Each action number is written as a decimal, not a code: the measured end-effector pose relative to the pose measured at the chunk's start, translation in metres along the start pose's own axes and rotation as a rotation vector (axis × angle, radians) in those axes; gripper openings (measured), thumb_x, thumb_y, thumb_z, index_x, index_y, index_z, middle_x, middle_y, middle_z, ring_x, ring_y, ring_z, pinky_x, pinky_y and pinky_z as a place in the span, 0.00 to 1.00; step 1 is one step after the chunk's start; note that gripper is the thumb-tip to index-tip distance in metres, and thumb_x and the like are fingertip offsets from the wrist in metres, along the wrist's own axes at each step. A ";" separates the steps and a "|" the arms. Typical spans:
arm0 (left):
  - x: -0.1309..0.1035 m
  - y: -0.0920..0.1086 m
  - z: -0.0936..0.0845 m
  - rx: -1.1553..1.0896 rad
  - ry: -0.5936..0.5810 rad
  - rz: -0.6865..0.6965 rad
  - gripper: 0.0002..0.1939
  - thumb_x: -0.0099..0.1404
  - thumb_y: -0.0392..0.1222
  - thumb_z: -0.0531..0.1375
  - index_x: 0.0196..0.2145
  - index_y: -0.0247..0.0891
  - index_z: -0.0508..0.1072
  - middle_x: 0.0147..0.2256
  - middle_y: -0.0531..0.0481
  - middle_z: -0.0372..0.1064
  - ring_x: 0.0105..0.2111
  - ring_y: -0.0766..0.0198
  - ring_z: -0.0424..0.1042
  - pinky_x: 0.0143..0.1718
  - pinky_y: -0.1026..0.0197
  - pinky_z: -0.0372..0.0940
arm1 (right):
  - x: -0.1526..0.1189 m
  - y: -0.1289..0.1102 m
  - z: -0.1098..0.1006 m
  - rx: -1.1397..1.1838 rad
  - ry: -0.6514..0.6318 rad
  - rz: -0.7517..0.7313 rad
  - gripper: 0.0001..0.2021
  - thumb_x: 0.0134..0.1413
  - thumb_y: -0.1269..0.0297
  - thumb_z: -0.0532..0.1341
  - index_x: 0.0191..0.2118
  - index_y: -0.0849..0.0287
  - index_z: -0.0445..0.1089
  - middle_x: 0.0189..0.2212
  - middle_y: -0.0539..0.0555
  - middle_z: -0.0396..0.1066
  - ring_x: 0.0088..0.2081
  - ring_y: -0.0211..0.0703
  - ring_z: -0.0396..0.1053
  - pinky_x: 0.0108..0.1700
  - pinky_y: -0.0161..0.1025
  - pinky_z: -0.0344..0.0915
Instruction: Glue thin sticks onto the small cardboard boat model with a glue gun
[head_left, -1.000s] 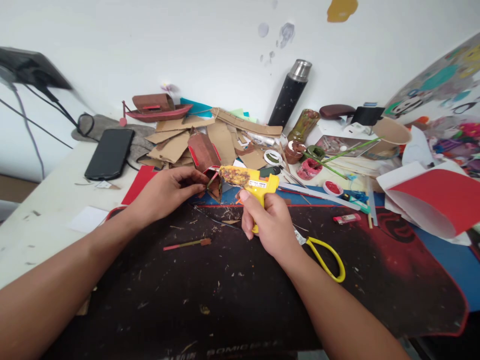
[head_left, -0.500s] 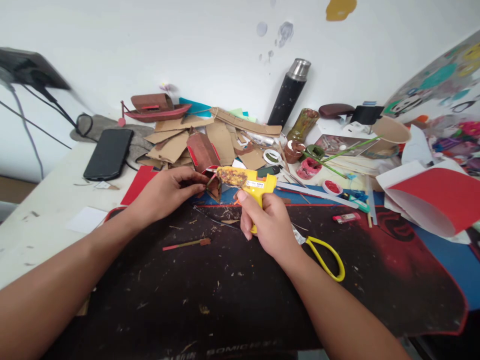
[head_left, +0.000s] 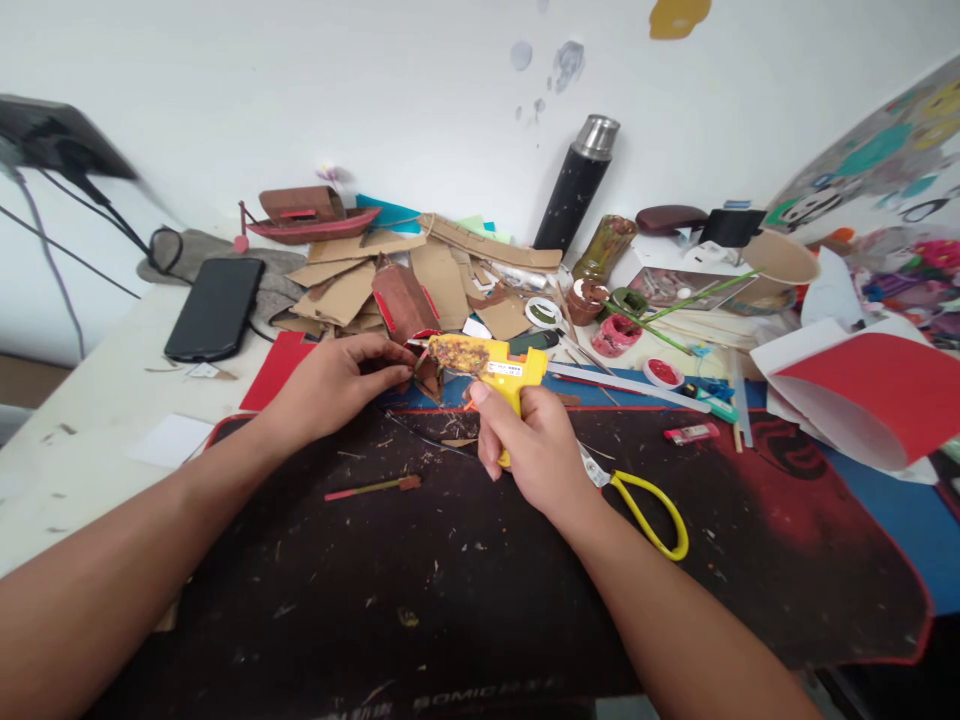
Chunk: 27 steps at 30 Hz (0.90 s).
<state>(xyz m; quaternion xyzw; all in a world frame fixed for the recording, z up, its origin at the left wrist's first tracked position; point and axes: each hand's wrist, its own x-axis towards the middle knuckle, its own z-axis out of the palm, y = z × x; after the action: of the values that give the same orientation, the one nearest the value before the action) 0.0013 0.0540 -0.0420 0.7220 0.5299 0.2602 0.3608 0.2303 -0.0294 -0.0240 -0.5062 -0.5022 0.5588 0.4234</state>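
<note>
My right hand (head_left: 529, 435) is wrapped round the handle of a yellow hot glue gun (head_left: 512, 366), whose barrel is smeared with brown. Its nozzle points left and sits at the near end of a small brown model boat (head_left: 429, 380), close to my left fingertips. My left hand (head_left: 337, 385) pinches that end of the boat between thumb and fingers. Behind the fingers rises the boat's curved brown cover (head_left: 405, 303) with red edges. Whether the nozzle touches the boat, I cannot tell. A thin painted stick (head_left: 373, 489) with a brown tip lies on the dark mat (head_left: 450, 600).
Yellow-handled scissors (head_left: 651, 515) lie right of my right wrist. Cardboard scraps (head_left: 442, 285), a finished-looking model boat (head_left: 311, 215) and a black flask (head_left: 574, 185) are at the back. Paint pots (head_left: 617, 336) stand right; a phone (head_left: 215, 308) lies left.
The glue gun's nozzle has shifted very slightly left at the boat's end. Both hands keep their grips, and the view has moved a little.
</note>
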 end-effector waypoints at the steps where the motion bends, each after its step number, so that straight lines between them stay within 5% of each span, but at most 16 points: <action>1: 0.000 0.000 0.000 0.000 0.002 -0.002 0.19 0.62 0.60 0.65 0.39 0.43 0.84 0.39 0.47 0.83 0.38 0.53 0.79 0.46 0.53 0.74 | 0.000 0.000 0.000 -0.005 0.000 0.001 0.28 0.66 0.42 0.61 0.20 0.53 0.61 0.11 0.46 0.61 0.15 0.34 0.59 0.23 0.36 0.60; 13: 0.001 0.000 0.001 0.008 -0.003 0.005 0.19 0.62 0.60 0.64 0.39 0.42 0.83 0.39 0.47 0.83 0.39 0.52 0.79 0.49 0.51 0.73 | 0.002 0.000 -0.001 -0.069 -0.020 0.004 0.29 0.67 0.41 0.60 0.19 0.53 0.61 0.11 0.47 0.62 0.17 0.35 0.62 0.25 0.35 0.62; 27: 0.002 -0.005 0.002 -0.033 -0.029 0.032 0.16 0.64 0.56 0.64 0.40 0.43 0.83 0.42 0.48 0.83 0.41 0.53 0.80 0.51 0.50 0.72 | 0.002 0.014 -0.009 -0.260 -0.102 -0.013 0.18 0.62 0.46 0.67 0.37 0.57 0.76 0.30 0.51 0.74 0.30 0.40 0.68 0.32 0.36 0.63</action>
<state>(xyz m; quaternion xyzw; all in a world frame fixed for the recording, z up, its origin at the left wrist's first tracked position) 0.0006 0.0563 -0.0473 0.7282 0.5083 0.2642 0.3763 0.2395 -0.0279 -0.0379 -0.5244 -0.5946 0.5112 0.3317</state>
